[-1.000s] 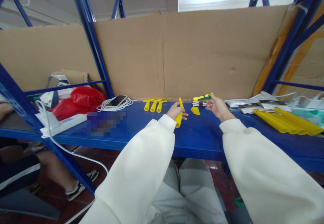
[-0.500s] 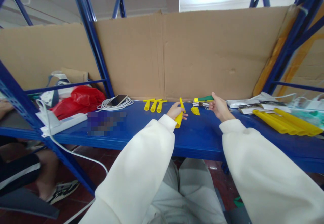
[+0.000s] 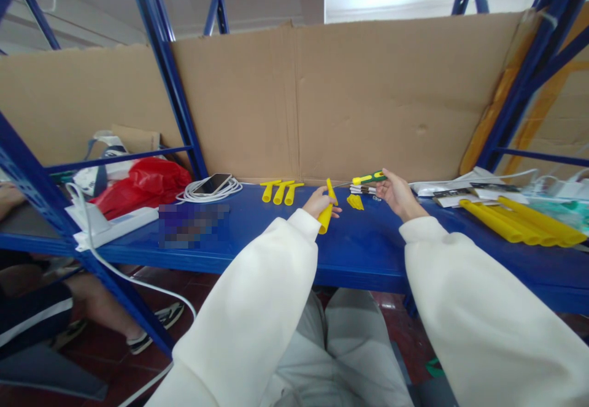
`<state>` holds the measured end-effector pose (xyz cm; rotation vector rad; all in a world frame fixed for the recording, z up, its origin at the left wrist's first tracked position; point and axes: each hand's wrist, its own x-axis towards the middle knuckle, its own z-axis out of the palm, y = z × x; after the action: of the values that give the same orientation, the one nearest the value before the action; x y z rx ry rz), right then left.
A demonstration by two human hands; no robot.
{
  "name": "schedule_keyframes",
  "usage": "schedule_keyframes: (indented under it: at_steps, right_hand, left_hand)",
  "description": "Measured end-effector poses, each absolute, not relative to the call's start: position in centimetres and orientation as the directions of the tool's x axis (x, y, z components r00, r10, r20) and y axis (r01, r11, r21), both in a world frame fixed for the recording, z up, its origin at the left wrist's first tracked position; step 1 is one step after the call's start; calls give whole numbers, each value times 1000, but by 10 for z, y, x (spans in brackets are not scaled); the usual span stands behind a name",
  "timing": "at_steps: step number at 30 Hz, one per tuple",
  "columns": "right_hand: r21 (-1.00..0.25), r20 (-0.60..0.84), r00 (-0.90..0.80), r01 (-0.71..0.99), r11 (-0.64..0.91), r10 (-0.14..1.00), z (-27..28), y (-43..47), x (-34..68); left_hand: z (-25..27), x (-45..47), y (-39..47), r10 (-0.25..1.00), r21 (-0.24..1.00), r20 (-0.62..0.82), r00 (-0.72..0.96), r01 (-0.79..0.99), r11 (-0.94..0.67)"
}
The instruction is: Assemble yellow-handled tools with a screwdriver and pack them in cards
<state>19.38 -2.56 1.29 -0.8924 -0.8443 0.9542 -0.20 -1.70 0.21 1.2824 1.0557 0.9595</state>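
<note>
My left hand (image 3: 319, 202) is closed around a yellow plastic tube with a crosspiece on its end (image 3: 325, 218), held tilted above the blue shelf. My right hand (image 3: 398, 193) grips a screwdriver (image 3: 368, 178) by the end of its green and yellow handle. Its thin shaft points left, toward the crosspiece of the yellow part; whether the tip touches it I cannot tell. Below the screwdriver lie a small yellow piece (image 3: 354, 202) and a white and black stack (image 3: 362, 189). Several similar yellow T-shaped parts (image 3: 278, 193) stand in a row to the left.
Several long yellow tubes (image 3: 519, 223) lie on the right of the blue shelf (image 3: 363, 259). A phone (image 3: 216, 183) rests on a coiled white cable (image 3: 191, 195) at left, near a power strip (image 3: 119, 224) and red bag (image 3: 147, 183). Cardboard (image 3: 368, 100) lines the back. Another person's leg (image 3: 105, 306) shows lower left.
The screwdriver handle has turned in my right hand, showing more yellow, and shifted slightly left. My left hand stays in place with the yellow part. The other person's foot has moved right.
</note>
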Motion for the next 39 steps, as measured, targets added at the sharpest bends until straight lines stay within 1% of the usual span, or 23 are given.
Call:
schedule_keyframes:
  at_steps: [4, 7, 13, 18, 23, 28, 34, 39]
  right_hand:
    - [-897, 239, 347, -280, 343, 907, 11, -23, 196]
    - [-890, 279, 308, -272, 366, 909, 9, -22, 199]
    - [-905, 181, 177, -355, 235, 967, 14, -27, 199]
    - [-897, 188, 174, -370, 241, 967, 15, -27, 199]
    - [-880, 163, 148, -426, 212, 976, 13, -24, 204]
    - [-898, 147, 114, -402, 181, 983, 11, -22, 207]
    - [-876, 194, 110, -428, 223, 975, 16, -30, 201]
    - [-850, 218, 150, -456, 263, 964, 19, -35, 196]
  left_hand:
    - [2, -2, -17, 963, 998, -66, 260, 20, 63]
    - [2, -1, -17, 965, 998, -62, 255, 12, 61]
    - [1, -2, -15, 973, 998, -62, 222, 3, 63]
    - [2, -2, -16, 969, 998, -61, 240, 16, 59]
    - [4, -2, -19, 960, 998, -58, 274, 15, 56]
    - [5, -3, -21, 955, 998, -59, 292, 15, 57]
    - [4, -2, -20, 959, 998, -68, 274, 14, 66]
    - [3, -2, -19, 961, 998, -68, 269, 18, 66]
